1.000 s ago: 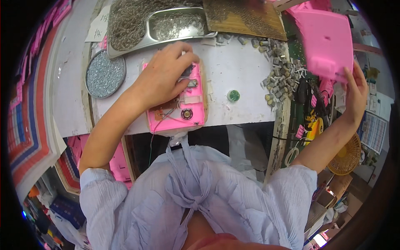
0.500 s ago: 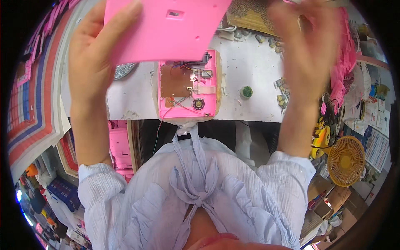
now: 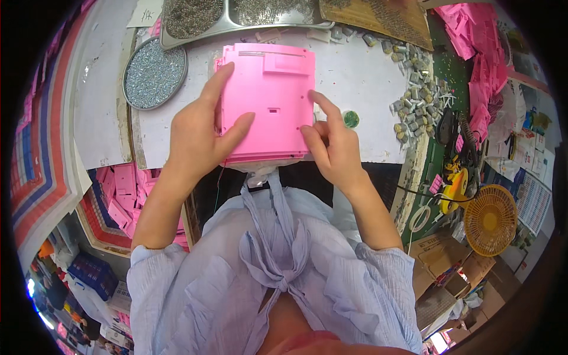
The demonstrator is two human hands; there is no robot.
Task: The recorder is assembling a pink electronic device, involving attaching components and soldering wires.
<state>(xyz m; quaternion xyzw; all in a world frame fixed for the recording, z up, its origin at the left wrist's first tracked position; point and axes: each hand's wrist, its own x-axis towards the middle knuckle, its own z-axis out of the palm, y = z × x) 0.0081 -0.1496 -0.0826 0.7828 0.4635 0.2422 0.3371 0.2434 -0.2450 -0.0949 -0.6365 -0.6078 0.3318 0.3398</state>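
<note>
A flat pink plastic cover point(image 3: 266, 97) lies over the open pink case, hiding the wires and circuit board inside. A strip of the case's edge shows along the near side. My left hand point(image 3: 204, 127) grips the cover's left side, thumb across its face and fingers along the edge. At the right edge, my right hand point(image 3: 333, 133) presses with its thumb and index finger, the other fingers curled. A small green round object point(image 3: 350, 119) lies on the table just right of that hand.
A round tray of small silvery screws point(image 3: 155, 74) sits at left. Metal trays point(image 3: 228, 23) of small parts and a brown board point(image 3: 378, 21) stand at the back. Several small motors point(image 3: 417, 100) are heaped at right. Pink parts fill a bin point(image 3: 127, 195) below left; a yellow fan point(image 3: 490, 220) stands far right.
My left hand has brought the pink cover down and toward me onto the open case. My right hand has come in from the far right to the cover's right edge.
</note>
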